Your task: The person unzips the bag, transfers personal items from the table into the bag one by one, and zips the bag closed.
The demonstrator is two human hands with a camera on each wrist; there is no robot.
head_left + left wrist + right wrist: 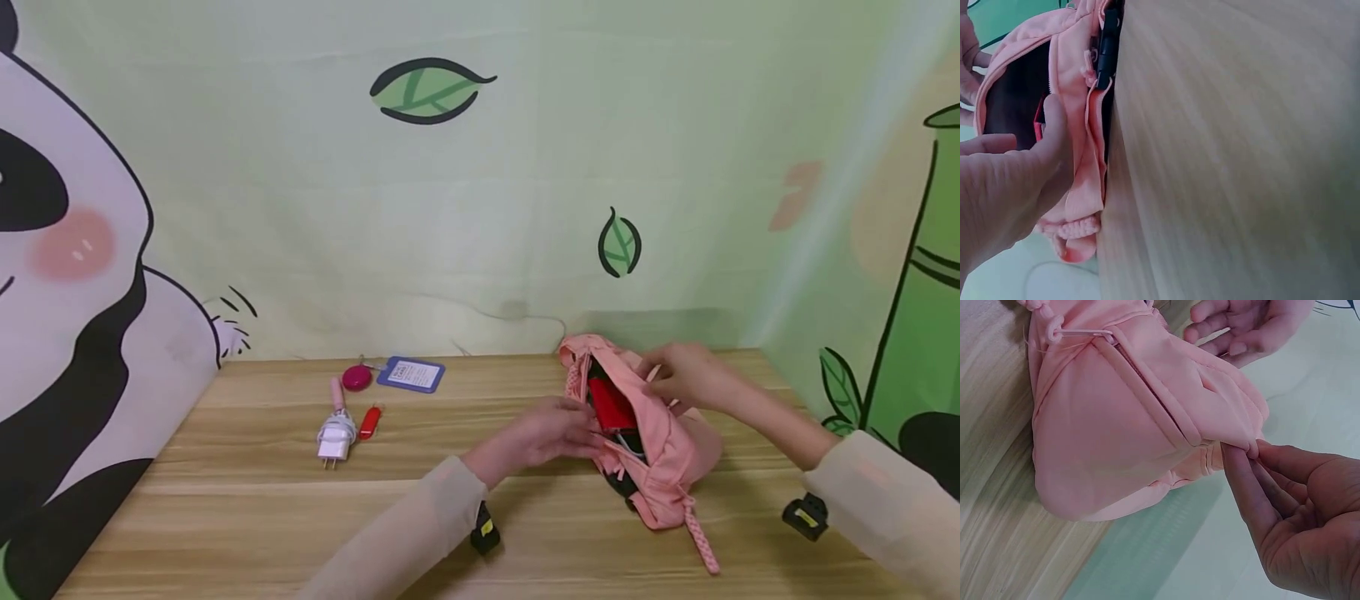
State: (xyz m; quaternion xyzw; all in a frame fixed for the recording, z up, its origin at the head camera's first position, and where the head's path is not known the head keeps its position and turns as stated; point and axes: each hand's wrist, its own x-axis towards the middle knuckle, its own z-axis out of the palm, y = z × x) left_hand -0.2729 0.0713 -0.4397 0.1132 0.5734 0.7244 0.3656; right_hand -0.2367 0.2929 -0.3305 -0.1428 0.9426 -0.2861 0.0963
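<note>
A pink zippered bag (663, 454) with a braided strap lies at the right of the table, its mouth unzipped. Inside it show a red item (611, 406) and a bit of white cord. My right hand (693, 379) pinches the fabric at the far edge of the opening; the right wrist view shows thumb and fingertips (1244, 481) on the cloth. At the near side of the mouth is my left hand (543, 433), its fingers loosely extended. In the left wrist view, the left thumb (1054, 128) lies by the zipper edge; whether it touches is unclear.
On the table's left lie a white charger plug with coiled cable (334, 437), a pink stick-like item (337, 393), a small red item (369, 422), a round magenta case (357, 377) and a blue card holder (411, 374). A printed cloth (525, 167) hangs behind the table.
</note>
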